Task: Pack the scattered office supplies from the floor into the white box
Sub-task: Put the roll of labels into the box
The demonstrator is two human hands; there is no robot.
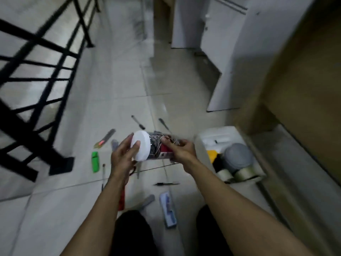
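Head view looks down on a tiled floor point(55, 209) strewn with supplies, with the white box point(217, 133) to the right, against a brown cabinet base, already holding a grey roll, two clear tape rolls and a yellow item. Both hands hold a clear cylindrical container point(156, 146) above the floor, its long axis lying roughly left to right and its far end aimed toward the box. My judgement is that the coming move is a short carry rightward, and the right hand point(181, 150), closed around the container's body, is the nearer to the box. The left hand point(123, 154) is curled on the white round lid point(140, 145), thumb pressed on its face. Inside the container shows a blurred tangle of dark and red bits, perhaps clips. Pens point(138, 122), a green highlighter point(95, 162) and a blue pack point(168, 209) lie on the floor.
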